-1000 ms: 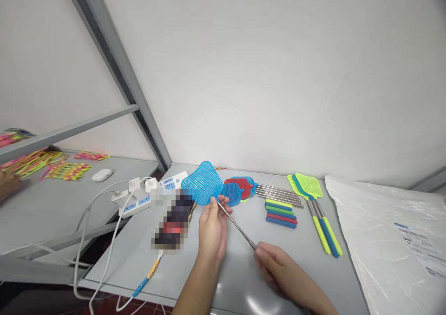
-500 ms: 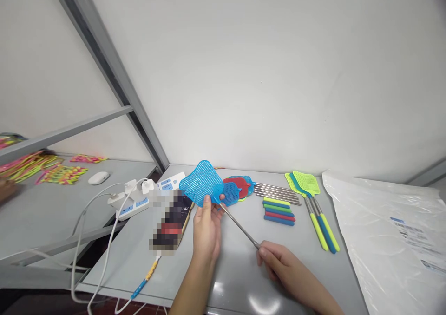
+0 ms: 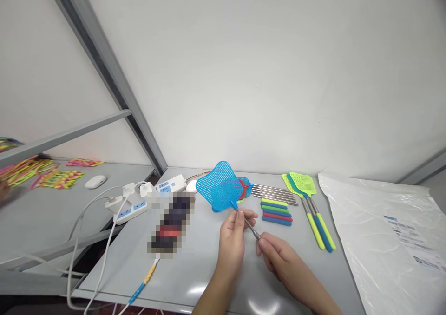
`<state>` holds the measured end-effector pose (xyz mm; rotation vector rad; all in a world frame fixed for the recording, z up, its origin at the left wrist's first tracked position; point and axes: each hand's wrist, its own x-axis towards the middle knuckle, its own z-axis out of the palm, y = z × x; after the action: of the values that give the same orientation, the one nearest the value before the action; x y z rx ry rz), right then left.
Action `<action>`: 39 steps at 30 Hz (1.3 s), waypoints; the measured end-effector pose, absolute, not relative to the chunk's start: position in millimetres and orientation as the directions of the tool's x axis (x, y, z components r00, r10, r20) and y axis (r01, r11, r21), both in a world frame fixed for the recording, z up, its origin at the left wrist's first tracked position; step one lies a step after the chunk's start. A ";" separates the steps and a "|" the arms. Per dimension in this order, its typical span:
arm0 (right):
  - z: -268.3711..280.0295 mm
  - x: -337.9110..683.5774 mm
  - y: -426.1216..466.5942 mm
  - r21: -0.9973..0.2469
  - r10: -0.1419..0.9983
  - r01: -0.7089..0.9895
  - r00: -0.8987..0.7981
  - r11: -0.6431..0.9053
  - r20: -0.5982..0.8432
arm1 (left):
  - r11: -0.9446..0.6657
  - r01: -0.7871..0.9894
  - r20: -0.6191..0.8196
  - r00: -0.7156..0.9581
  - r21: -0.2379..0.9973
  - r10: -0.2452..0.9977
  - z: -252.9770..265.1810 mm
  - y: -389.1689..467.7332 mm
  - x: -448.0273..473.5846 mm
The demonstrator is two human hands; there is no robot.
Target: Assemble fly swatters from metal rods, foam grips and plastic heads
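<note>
My left hand pinches the thin metal rod of a blue fly swatter, just below its mesh head. My right hand is closed around the rod's lower end, and the fingers hide that end. The swatter is tilted, its head up and to the left above the table. Behind it lie more swatter heads, a red one among them, partly covered from view. Their bare metal rods point right. Several coloured handle grips lie in a stack in front of those rods.
Three swatters with grips lie to the right, beside a large white plastic package. At left are a blurred-out phone, a power strip with white cables, and a white mouse-like object. Another person's hand shows at the far left.
My left hand has moved right and slid from the base of the swatter head onto the rod. The head is now closer to my right hand, with less rod showing between them.
</note>
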<state>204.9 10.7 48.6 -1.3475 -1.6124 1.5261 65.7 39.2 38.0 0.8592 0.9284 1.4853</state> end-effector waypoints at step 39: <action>52.9 207.4 13.2 -0.588 0.959 0.767 -0.277 0.257 0.058 | -0.132 -0.436 -0.039 -0.362 0.890 0.931 31.9 50.2 44.1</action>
<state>207.4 13.2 52.9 -1.5697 -2.1294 0.6430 44.1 50.2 31.9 0.6829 1.0698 1.6956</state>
